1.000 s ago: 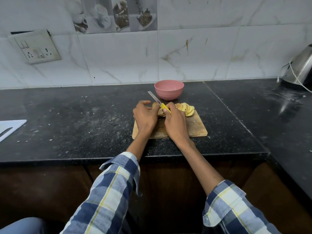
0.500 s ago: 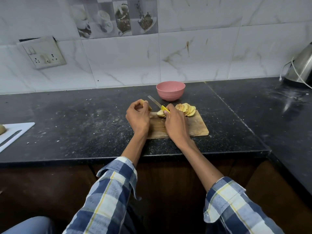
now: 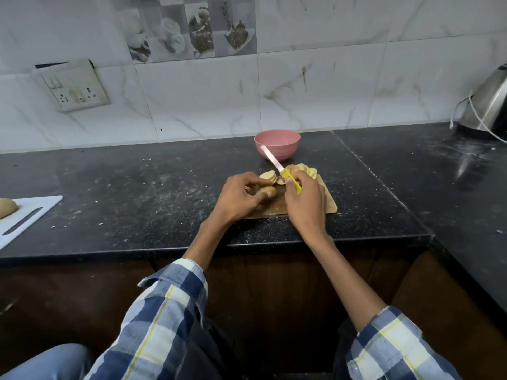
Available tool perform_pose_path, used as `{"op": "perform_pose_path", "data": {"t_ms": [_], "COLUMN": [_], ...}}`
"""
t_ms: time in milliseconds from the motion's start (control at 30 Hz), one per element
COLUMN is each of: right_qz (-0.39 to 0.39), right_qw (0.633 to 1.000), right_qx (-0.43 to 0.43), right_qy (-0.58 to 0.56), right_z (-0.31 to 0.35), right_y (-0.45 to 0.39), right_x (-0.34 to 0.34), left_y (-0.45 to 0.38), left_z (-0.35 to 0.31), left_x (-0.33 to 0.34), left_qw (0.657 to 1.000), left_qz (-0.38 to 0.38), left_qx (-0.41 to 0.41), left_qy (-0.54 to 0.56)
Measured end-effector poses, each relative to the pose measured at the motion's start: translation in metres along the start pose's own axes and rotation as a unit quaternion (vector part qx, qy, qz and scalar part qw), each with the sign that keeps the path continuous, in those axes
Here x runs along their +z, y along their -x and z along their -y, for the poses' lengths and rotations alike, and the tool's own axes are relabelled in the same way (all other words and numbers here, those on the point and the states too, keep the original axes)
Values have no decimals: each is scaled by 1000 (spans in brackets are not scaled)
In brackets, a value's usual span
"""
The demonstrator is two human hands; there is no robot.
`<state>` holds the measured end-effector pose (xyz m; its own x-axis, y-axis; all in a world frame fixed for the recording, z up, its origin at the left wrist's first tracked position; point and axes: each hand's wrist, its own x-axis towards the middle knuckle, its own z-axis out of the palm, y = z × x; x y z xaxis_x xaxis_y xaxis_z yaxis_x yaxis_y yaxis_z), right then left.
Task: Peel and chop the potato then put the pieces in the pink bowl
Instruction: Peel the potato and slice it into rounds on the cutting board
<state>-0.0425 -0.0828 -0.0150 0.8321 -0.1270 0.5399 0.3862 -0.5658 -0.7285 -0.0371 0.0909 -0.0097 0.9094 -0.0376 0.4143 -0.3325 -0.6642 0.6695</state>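
Note:
A wooden cutting board (image 3: 327, 205) lies on the black counter, with the pink bowl (image 3: 277, 144) just behind it. My left hand (image 3: 241, 198) holds a potato piece (image 3: 267, 191) on the board's left part, beside a few cut slices (image 3: 268, 175). My right hand (image 3: 304, 200) grips a yellow-handled knife (image 3: 277, 165); its blade is lifted and points up-left across the bowl's front. A row of potato slices (image 3: 306, 169) lies on the board's far right, partly hidden by my right hand.
A white cutting board (image 3: 30, 215) with a whole potato (image 3: 6, 207) sits at the counter's left edge. A steel kettle (image 3: 491, 102) with a white cord stands at the far right. A switch plate (image 3: 72, 86) hangs on the tiled wall.
The knife blade has lifted off the potato and now points up toward the bowl. My left hand has turned and now holds the piece nearer the board's left front.

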Motion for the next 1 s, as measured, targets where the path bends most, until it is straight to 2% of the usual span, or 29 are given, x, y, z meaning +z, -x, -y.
{"op": "perform_pose_path", "data": {"t_ms": [67,133,400,600,1000], "right_qz": [36,69,136,134,80], "right_qw": [999,995,983,978,981], "right_qx": [30,60,64,61,24], "right_qy": [23,49,106,144,175], "right_z": [0,0,1,9,16], "right_y": [7,14,30,38,35], "right_x": [-16,-30,-39,-37,-30], "left_y": [0,1,8,12,12], "left_z": [1,3,9,8,6], "left_x": [1,2,-5,7,8], "left_qw": [999,998,999,1000,999], "left_qz": [49,63,28,-26,-34], "left_qx": [-5,2,7,-2,-2], "left_qy": [-8,-12,-22,-1,25]}}
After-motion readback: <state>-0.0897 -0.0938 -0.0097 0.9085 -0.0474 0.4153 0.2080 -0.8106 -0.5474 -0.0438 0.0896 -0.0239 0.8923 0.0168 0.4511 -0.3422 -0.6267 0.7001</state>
